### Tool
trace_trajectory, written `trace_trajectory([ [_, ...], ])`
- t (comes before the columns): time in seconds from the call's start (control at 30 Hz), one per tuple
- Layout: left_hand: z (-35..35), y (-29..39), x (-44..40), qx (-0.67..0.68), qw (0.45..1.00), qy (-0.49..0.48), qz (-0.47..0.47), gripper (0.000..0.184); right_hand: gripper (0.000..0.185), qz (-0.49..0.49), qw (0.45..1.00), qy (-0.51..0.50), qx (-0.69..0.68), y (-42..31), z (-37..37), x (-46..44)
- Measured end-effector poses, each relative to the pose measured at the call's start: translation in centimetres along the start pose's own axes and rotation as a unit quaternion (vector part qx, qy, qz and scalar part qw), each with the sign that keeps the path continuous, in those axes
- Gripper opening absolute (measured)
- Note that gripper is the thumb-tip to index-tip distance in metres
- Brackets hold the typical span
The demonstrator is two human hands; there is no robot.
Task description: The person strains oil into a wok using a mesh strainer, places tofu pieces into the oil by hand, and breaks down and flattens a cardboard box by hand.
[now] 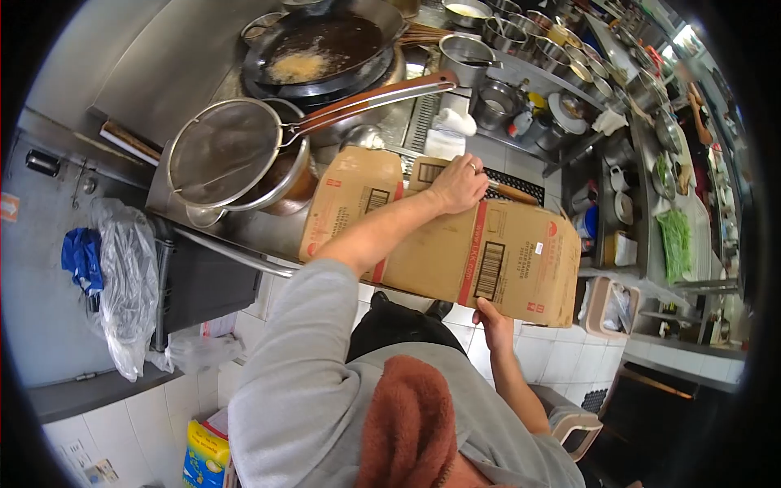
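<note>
In front of my body is a flattened-looking cardboard box [431, 260] with red stripes, barcodes and oyster sauce print. Its left part lies over the counter's edge, and its right part sticks out above the floor. My left hand [460, 187], with a ring on one finger, reaches across the box and is closed on its far edge. My right hand [494, 323] grips the near edge, thumb on top, fingers hidden beneath. Just beyond the far edge shows a wooden handle [511, 191], partly covered by the cardboard.
A large round strainer [224, 154] rests on a metal pot [299, 183] at left. Behind it, a wok [325, 41] holds dark liquid with something pale. A white cloth [451, 130] lies near a metal container [472, 61]. Shelves of pots stand at right; a bin [610, 305] is below.
</note>
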State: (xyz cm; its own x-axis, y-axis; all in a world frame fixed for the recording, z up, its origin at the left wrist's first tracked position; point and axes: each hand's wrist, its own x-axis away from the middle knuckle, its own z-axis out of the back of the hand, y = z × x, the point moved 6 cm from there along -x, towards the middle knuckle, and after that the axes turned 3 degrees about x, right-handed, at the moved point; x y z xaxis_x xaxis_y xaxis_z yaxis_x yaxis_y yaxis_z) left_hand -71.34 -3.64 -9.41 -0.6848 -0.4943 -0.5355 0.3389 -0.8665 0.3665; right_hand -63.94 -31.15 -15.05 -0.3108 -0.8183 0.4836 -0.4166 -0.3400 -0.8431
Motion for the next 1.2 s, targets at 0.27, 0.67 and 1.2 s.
trace_trajectory([
  [0.27, 0.3, -0.8, 2.3, -0.007, 1.0, 0.019, 0.013, 0.014, 0.012, 0.014, 0.998, 0.009, 0.056, 0.1, 0.3, -0.8],
  [0.67, 15.0, -2.5, 14.5, 0.487, 0.682, 0.231, 0.494, 0.016, 0.017, 0.037, 0.996, 0.012, 0.085, -0.8, -0.9, -0.8],
  [1.2, 18.2, -8.3, 17.8, 0.666, 0.304, 0.579, 0.359, 0.033, 0.012, 0.036, 0.998, -0.006, 0.052, -0.1, -1.1, -1.5],
])
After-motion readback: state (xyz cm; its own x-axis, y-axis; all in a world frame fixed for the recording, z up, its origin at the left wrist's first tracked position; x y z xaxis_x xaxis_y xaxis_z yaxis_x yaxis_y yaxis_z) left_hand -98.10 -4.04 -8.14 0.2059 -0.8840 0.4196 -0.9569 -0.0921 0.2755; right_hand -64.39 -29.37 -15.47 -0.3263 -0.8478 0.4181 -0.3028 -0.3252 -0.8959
